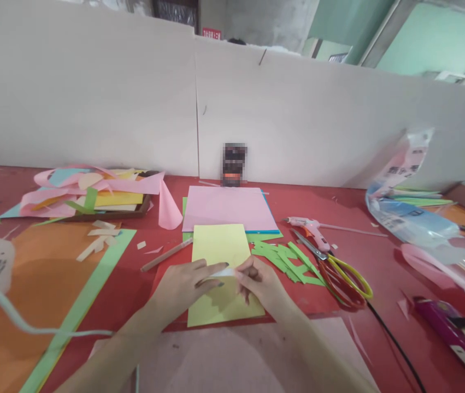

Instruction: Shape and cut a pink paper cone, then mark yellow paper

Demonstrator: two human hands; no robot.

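Note:
Both hands meet over a yellow sheet of paper (pixel 219 243) lying on the red table. Between them is a small whitish strip of paper (pixel 224 272). My left hand (pixel 193 284) pinches the strip's left part between thumb and fingers. With its fingers curled together, my right hand (pixel 259 281) grips the strip's right end. Behind the yellow sheet rests a stack of pink and blue paper (pixel 228 207). To the right of my right hand lie several green paper strips (pixel 285 259), and left of the yellow sheet is a pen (pixel 166 255).
Scissors with red and yellow handles (pixel 333 265) and a pink glue gun (pixel 312 226) lie at right. A purple tool (pixel 451 333) sits farther right, near a plastic bag (pixel 412 210). Paper scraps fill a tray (pixel 142 204) at left; a white cable (pixel 31 327) crosses orange paper (pixel 31 284).

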